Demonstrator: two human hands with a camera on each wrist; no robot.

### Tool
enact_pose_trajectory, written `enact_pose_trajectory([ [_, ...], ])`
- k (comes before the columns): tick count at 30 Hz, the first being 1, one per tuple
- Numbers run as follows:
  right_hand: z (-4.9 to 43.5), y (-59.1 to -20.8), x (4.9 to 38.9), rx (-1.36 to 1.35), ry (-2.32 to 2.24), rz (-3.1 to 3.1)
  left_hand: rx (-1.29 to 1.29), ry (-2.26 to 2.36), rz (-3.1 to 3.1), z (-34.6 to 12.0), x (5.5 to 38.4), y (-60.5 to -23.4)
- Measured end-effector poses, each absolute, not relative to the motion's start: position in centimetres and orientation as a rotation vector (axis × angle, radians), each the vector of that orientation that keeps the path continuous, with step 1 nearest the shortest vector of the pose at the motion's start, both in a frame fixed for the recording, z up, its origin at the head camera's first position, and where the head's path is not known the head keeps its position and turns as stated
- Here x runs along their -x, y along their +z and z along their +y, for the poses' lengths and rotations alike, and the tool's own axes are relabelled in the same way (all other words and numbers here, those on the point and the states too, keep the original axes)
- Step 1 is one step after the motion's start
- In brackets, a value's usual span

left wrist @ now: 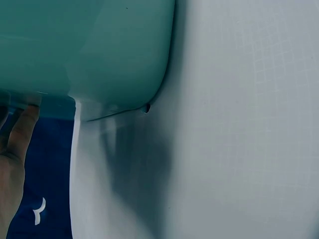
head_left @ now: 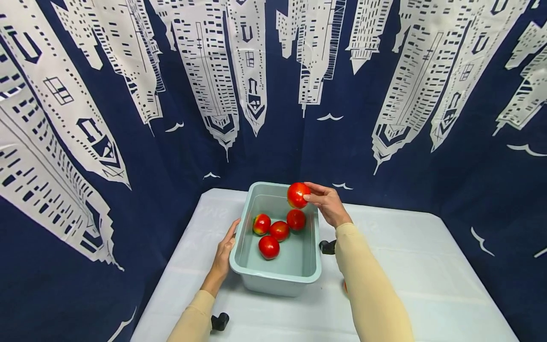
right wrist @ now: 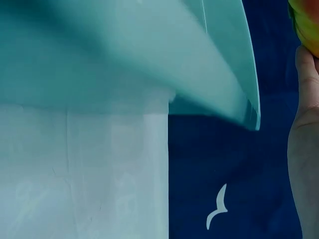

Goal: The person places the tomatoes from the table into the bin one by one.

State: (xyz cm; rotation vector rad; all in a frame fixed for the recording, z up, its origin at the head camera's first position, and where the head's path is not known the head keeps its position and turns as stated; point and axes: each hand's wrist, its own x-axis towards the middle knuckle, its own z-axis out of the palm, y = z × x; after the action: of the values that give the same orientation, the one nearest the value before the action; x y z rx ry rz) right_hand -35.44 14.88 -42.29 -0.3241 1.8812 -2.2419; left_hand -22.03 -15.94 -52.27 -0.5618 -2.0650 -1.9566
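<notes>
Over the far right part of a pale green plastic bin (head_left: 278, 284), my right hand (head_left: 326, 202) holds a shiny red tomato (head_left: 297, 195) between thumb and fingers. In the right wrist view, the yellow-green side of the held tomato (right wrist: 306, 22) shows above the hand (right wrist: 308, 99). Several more tomatoes lie inside the bin, among them one with a yellow-green patch (head_left: 261, 224) and one nearer the front (head_left: 268, 247). My left hand (head_left: 223, 254) rests along the bin's left outer side, fingers extended against it; its fingers (left wrist: 25, 127) also show in the left wrist view.
The bin stands on a table with a white cloth (head_left: 397, 256). A small orange-red thing (head_left: 345, 287) is mostly hidden by the right sleeve. Behind the table hangs a dark blue curtain (head_left: 273, 161) with white building prints. Black wrist-camera parts (head_left: 220, 321) stick out by the forearms.
</notes>
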Motion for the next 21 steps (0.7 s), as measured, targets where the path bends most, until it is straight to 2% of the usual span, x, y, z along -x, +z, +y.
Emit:
enact_pose_trajectory([
  [21,13.96,-42.15,35.34,0.275,-2.311,1.855,0.544,-1.956,-2.073,-16.08,22.08,-52.22],
])
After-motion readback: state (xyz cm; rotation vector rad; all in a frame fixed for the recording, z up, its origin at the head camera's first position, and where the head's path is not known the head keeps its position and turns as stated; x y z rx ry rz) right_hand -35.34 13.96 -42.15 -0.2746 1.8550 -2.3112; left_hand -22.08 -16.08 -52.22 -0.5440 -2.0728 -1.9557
